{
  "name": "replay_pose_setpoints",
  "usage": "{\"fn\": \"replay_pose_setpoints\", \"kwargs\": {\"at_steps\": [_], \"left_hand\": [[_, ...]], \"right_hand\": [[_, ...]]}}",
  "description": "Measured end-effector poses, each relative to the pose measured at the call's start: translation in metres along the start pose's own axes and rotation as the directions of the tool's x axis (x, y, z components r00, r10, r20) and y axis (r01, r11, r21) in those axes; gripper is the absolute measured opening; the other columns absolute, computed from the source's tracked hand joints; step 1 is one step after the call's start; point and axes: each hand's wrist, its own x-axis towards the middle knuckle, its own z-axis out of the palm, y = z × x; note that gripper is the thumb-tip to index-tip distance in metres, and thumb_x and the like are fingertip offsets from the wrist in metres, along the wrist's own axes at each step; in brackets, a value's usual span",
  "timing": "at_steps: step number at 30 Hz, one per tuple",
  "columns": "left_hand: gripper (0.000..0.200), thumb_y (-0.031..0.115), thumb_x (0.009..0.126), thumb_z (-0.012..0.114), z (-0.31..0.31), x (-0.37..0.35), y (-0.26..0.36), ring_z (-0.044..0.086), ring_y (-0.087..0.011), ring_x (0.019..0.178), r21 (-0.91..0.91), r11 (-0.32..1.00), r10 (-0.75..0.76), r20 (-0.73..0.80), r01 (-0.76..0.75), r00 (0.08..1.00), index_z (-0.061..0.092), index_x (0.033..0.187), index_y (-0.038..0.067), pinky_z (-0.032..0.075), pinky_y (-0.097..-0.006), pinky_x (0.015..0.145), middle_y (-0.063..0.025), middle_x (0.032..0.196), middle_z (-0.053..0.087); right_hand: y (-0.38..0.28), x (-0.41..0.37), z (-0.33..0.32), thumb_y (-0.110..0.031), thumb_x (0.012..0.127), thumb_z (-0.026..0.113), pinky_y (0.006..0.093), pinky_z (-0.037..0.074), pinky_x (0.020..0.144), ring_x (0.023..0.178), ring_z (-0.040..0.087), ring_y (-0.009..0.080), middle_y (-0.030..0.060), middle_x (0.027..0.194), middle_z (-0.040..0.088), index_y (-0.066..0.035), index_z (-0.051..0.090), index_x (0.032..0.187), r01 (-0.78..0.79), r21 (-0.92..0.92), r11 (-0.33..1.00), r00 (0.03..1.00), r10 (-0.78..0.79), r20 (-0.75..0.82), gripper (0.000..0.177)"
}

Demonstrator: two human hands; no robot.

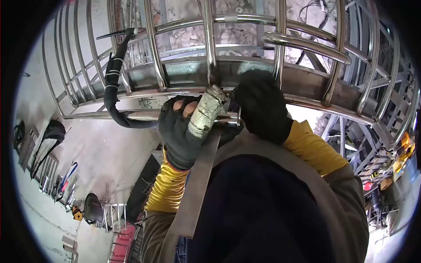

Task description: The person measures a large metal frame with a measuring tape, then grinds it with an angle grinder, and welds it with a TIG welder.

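Observation:
My left hand (182, 131), in a dark glove with bare fingertips showing, is closed around a short cylinder wrapped in crumpled silvery material (207, 112). A flat metal strip (197, 188) runs down from beneath that hand toward my lap. To the right, my right hand (262, 107) in a black glove is bent against the lower rail beside a small metal piece (239, 116); its fingers and anything in them are hidden. Both hands are at the lower edge of a shiny metal railing (210, 39).
A welding torch with a black cable (113, 74) hangs on the railing at the left. Tools (66, 184) and a black bag (55, 131) lie on the floor at the left. Metal frames and tubes (364, 131) are stacked at the right.

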Motion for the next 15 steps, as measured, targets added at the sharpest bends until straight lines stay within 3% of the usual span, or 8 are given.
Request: {"fn": "replay_pose_setpoints", "kwargs": {"at_steps": [2,5,7,12,14,15], "left_hand": [[0.056,0.036,0.077,0.083,-0.002,0.001,0.001,0.065,-0.0359,0.095,-0.002,1.0,-0.011,0.028,0.011,1.0,0.066,0.121,0.006,0.053,-0.0528,0.079,-0.0117,0.113,0.065],[0.051,0.031,0.079,0.082,-0.006,-0.007,-0.006,0.066,-0.0367,0.095,-0.023,0.999,-0.033,0.149,0.037,0.988,0.065,0.119,0.005,0.054,-0.0519,0.082,-0.0118,0.11,0.066],[0.048,0.029,0.079,0.082,0.0,-0.024,-0.012,0.067,-0.0378,0.097,0.061,0.992,-0.12,0.137,0.112,0.983,0.066,0.118,0.005,0.053,-0.0517,0.082,-0.0114,0.109,0.066],[0.044,0.028,0.081,0.081,-0.003,-0.006,-0.004,0.067,-0.0399,0.097,-0.003,0.996,-0.089,0.051,0.089,0.995,0.066,0.115,0.004,0.054,-0.0533,0.082,-0.0131,0.11,0.067],[0.043,0.028,0.082,0.08,-0.004,-0.003,-0.001,0.067,-0.0403,0.096,-0.005,0.999,-0.049,0.028,0.049,0.998,0.066,0.115,0.004,0.054,-0.0533,0.082,-0.0139,0.111,0.067],[0.045,0.028,0.081,0.081,-0.003,-0.006,-0.002,0.067,-0.0404,0.096,-0.008,0.998,-0.069,0.052,0.069,0.996,0.066,0.115,0.004,0.054,-0.053,0.081,-0.0139,0.111,0.068]], "right_hand": [[0.003,0.0,-0.001,-0.021,0.071,0.08,0.0515,0.046,0.104,0.109,0.062,0.0329,0.007,0.101,0.066,-0.01,0.069,0.106,0.026,0.004,1.0,0.999,-0.026,0.027,0.038],[0.005,-0.002,0.001,-0.022,0.072,0.08,0.051,0.046,0.103,0.108,0.062,0.0327,0.007,0.1,0.065,-0.01,0.069,0.106,0.059,0.011,0.998,0.998,-0.058,-0.031,0.038],[0.003,-0.001,-0.002,-0.022,0.072,0.08,0.0502,0.046,0.102,0.107,0.062,0.032,0.0064,0.1,0.065,-0.011,0.069,0.106,0.041,0.031,0.999,0.999,-0.04,-0.035,0.037],[0.004,-0.001,-0.002,-0.024,0.073,0.081,0.048,0.046,0.101,0.105,0.063,0.0292,0.0042,0.099,0.066,-0.013,0.069,0.106,0.025,0.054,0.998,1.0,-0.025,-0.007,0.036],[0.002,-0.001,-0.001,-0.008,0.066,0.073,0.0527,0.05,0.1,0.107,0.065,0.0382,0.0142,0.104,0.068,-0.003,0.068,0.101,0.045,0.061,0.997,0.998,-0.042,-0.047,0.035],[0.001,-0.002,-0.001,-0.008,0.066,0.073,0.0527,0.05,0.1,0.107,0.065,0.0382,0.0142,0.104,0.068,-0.003,0.068,0.101,0.04,0.066,0.997,0.998,-0.037,-0.047,0.035]]}}
